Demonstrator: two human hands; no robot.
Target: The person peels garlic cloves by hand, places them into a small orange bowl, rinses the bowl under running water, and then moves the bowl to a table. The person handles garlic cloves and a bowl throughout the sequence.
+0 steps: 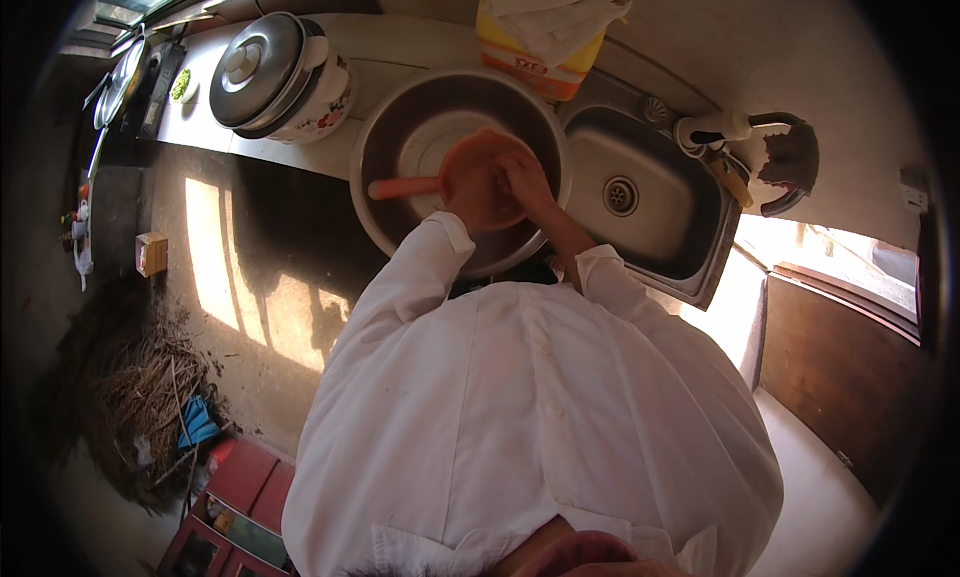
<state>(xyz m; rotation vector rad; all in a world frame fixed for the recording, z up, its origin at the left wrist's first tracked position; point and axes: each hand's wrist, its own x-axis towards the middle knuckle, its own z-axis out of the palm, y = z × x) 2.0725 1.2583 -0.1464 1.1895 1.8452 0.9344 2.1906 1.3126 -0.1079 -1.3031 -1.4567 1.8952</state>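
A wide metal basin (382, 145) stands on the counter, left of the sink. In or over it is an orange-red plastic ladle (405, 187), its handle pointing left. My right hand (525, 181) reaches into the ladle's bowl with bent fingers; whether they grip something is not plain. My left hand (472, 205) is at the bowl's near left side, partly blending with its colour, and its fingers are hard to make out.
Right of the basin lies a steel sink (660, 232) with a drain. Behind stands a yellow container (536, 70) draped with a cloth (551, 14). A lidded pot (262, 74), a small bowl of green pieces (182, 87) and a stove (159, 89) are at the left.
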